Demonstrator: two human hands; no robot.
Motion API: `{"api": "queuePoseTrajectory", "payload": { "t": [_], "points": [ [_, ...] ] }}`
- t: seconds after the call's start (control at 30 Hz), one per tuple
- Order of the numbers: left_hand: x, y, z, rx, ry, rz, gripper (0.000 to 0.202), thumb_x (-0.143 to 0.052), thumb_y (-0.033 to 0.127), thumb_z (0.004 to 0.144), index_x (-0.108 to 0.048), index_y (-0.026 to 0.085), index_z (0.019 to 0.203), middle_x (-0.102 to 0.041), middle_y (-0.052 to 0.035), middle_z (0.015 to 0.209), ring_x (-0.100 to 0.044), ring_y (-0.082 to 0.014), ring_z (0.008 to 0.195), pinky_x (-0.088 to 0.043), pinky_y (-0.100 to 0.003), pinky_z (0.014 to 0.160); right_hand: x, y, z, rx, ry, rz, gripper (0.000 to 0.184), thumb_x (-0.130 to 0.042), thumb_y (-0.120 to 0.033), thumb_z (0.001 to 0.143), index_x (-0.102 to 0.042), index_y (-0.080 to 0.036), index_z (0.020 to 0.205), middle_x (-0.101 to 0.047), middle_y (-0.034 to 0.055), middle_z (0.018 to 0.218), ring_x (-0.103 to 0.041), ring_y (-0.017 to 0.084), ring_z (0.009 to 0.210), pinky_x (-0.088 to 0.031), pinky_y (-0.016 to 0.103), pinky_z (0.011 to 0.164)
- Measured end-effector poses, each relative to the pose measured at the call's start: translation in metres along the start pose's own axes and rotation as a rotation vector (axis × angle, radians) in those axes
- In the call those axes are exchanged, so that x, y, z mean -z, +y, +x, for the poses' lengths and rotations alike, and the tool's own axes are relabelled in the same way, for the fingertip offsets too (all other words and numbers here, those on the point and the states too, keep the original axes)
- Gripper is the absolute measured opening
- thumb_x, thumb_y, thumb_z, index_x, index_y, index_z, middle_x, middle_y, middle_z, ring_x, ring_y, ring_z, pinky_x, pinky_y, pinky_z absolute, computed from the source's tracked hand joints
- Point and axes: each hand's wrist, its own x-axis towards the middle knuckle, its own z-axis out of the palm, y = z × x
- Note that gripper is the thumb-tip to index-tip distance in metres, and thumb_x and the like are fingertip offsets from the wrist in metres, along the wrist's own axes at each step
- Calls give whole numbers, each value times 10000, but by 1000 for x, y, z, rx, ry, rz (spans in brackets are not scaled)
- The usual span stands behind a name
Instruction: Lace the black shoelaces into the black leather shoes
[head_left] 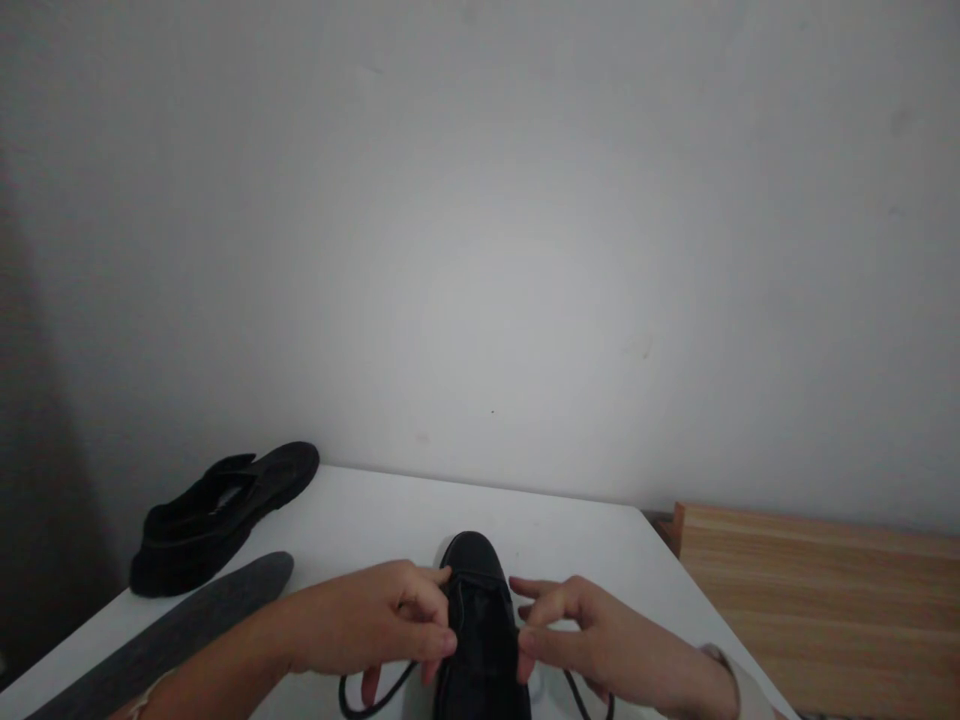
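A black shoe (480, 620) stands on the white table (360, 520) at the bottom centre, its toe pointing away from me. My left hand (375, 625) rests against the shoe's left side, fingers curled and pinching a black lace (375, 700) that loops down onto the table. My right hand (581, 640) is at the shoe's right side, thumb and fingers pinched near the eyelets, with another stretch of black lace (577, 695) trailing under it. The shoe's heel end is cut off by the frame's lower edge.
A second black shoe (217, 515) lies on its side at the table's far left corner. A dark grey insole (172, 635) lies flat in front of it. A wooden surface (817, 590) adjoins the table on the right. A plain white wall is behind.
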Motion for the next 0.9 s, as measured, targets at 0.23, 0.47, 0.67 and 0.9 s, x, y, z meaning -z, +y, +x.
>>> {"api": "queuePoseTrajectory", "payload": {
  "t": [0.23,0.47,0.67,0.9],
  "points": [
    [0,17,-5,-86,91,-247,395,-651,539,814,-688,149,758,-680,-47,778,-524,-97,558,-427,-185,468,3,-35,-2,14,54,-32,443,-556,-561,869,-619,-168,675,-587,-2,619,-531,109,572,-411,245,555],
    [-17,27,11,-233,-29,-359,394,-692,547,795,-642,157,823,-678,-34,792,-574,-117,612,-471,-235,557,-15,-58,0,208,127,-32,470,-556,-591,878,-621,-163,692,-570,-4,638,-505,114,600,-392,255,571],
    [-8,37,7,-266,64,-338,406,-707,536,785,-665,137,719,-635,-9,724,-518,-94,585,-416,-224,572,-15,-45,11,344,176,165,385,-507,-517,934,-634,-167,839,-609,17,736,-574,142,692,-465,290,661],
    [-2,42,5,-327,141,-279,288,-700,425,818,-748,142,813,-635,-5,731,-527,-114,650,-420,-236,623,-22,-29,24,369,205,172,288,-710,-434,827,-677,-172,943,-681,22,798,-595,157,756,-458,307,729]
  ]
}}
